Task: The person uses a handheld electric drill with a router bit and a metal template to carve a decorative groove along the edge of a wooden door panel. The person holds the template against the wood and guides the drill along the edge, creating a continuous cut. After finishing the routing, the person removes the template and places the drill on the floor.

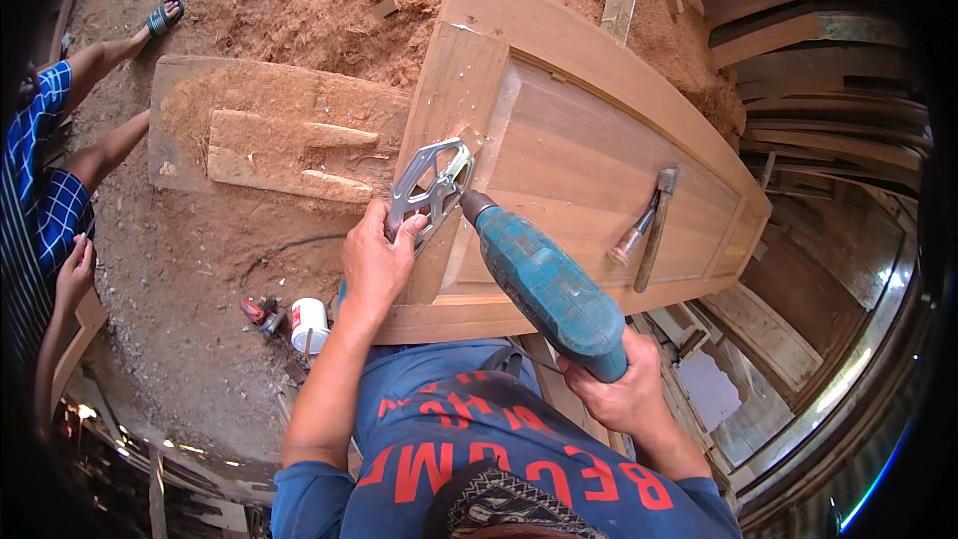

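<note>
A panelled wooden board [589, 190] lies in front of me. My left hand [377, 265] grips a silver metal plate with cut-out openings [419, 180] against the board's left stile. My right hand [624, 389] is closed on the handle of a teal power drill [549, 299], whose chuck end is at the plate; whether the bit touches it is too small to tell. To the right on the board rest a wooden-handled hammer [654, 240] and, beside it, a chisel-like tool [634, 235].
Another person's bare legs [100, 150] and hand [75, 274] are at the far left. A white bucket [309, 319] and a red tool [259, 311] sit on the dirt. Sawdust-covered planks [180, 90] lie beyond, and stacked curved boards [818, 80] stand at right.
</note>
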`<state>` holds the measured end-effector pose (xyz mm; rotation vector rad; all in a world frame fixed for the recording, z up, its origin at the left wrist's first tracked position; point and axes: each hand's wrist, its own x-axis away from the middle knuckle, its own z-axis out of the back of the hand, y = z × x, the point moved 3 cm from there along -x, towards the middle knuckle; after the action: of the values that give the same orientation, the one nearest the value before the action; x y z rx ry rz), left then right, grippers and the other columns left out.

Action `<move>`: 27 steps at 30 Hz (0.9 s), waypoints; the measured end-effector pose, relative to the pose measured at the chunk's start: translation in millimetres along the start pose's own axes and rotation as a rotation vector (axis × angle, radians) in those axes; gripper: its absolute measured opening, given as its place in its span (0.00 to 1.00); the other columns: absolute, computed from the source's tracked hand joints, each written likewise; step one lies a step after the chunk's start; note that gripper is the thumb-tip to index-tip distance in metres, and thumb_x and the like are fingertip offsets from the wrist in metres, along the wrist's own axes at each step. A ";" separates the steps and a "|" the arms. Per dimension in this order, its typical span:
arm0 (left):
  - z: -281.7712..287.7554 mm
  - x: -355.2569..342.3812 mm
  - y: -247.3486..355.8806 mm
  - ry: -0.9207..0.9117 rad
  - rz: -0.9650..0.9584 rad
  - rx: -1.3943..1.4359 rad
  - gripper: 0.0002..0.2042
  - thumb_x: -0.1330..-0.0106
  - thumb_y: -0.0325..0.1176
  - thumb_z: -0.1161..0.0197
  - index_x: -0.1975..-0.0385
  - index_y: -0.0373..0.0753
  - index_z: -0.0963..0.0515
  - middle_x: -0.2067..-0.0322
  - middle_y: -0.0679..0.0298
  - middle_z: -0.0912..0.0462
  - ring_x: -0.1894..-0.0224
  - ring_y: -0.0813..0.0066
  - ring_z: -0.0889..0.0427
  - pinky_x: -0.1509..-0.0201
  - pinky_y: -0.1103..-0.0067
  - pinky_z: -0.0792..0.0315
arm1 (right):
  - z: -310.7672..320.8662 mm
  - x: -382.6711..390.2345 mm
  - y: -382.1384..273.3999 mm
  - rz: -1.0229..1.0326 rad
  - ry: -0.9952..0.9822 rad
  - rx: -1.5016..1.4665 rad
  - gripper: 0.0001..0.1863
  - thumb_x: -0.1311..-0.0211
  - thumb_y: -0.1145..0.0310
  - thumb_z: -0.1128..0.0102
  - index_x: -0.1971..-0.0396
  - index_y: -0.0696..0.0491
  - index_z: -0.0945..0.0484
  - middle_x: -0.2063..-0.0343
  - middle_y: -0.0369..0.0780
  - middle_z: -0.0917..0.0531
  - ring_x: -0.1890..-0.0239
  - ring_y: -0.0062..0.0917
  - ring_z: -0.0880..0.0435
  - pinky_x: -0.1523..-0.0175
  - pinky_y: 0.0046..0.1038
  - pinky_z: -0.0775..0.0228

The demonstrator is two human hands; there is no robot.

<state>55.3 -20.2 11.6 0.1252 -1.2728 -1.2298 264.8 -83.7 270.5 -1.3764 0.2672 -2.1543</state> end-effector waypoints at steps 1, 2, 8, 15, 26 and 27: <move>-1.0 2.2 1.7 0.021 -0.003 0.013 0.17 0.31 0.43 0.25 0.65 0.35 0.22 0.78 0.53 0.18 0.75 0.61 0.21 0.68 0.66 0.28 | -0.6 2.1 0.4 -0.018 0.009 -0.015 0.19 0.44 0.78 0.27 0.52 0.61 0.17 0.63 0.44 0.09 0.62 0.26 0.09 0.53 0.30 0.19; -1.8 3.9 3.3 0.042 -0.006 0.025 0.18 0.32 0.44 0.25 0.66 0.35 0.23 0.78 0.51 0.18 0.74 0.52 0.19 0.68 0.62 0.27 | -1.0 3.5 1.7 -0.035 0.010 -0.026 0.18 0.44 0.77 0.27 0.52 0.61 0.17 0.64 0.44 0.09 0.63 0.26 0.10 0.53 0.29 0.19; -7.4 8.6 3.2 0.085 -0.003 0.026 0.20 0.32 0.45 0.26 0.68 0.35 0.26 0.77 0.48 0.18 0.73 0.42 0.17 0.67 0.58 0.27 | -8.9 9.1 6.4 -0.116 0.043 -0.117 0.15 0.40 0.76 0.28 0.54 0.60 0.17 0.68 0.39 0.11 0.66 0.20 0.14 0.57 0.28 0.20; -10.0 11.3 2.3 0.084 -0.053 0.008 0.20 0.30 0.48 0.28 0.67 0.35 0.26 0.76 0.47 0.18 0.71 0.40 0.17 0.66 0.56 0.26 | -14.4 13.8 10.3 -0.349 0.063 -0.463 0.11 0.35 0.74 0.26 0.57 0.61 0.18 0.71 0.32 0.15 0.69 0.14 0.18 0.66 0.23 0.26; 28.3 -19.2 19.6 -0.096 -0.052 -0.150 0.16 0.32 0.44 0.28 0.62 0.36 0.20 0.72 0.46 0.14 0.66 0.40 0.13 0.60 0.55 0.23 | 12.9 6.5 -7.3 0.239 -0.032 0.250 0.22 0.47 0.77 0.26 0.49 0.58 0.16 0.64 0.46 0.11 0.63 0.34 0.09 0.55 0.32 0.19; 29.8 -21.6 14.2 -0.096 -0.041 -0.090 0.15 0.32 0.44 0.28 0.62 0.36 0.19 0.72 0.46 0.13 0.66 0.41 0.12 0.60 0.55 0.23 | 16.5 12.9 -3.5 0.138 -0.054 0.120 0.21 0.47 0.77 0.26 0.50 0.58 0.16 0.64 0.45 0.10 0.63 0.32 0.09 0.54 0.31 0.19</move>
<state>45.6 17.5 18.4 0.0276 -1.3004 -1.3398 274.1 -85.9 289.4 -1.3075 0.2024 -1.9840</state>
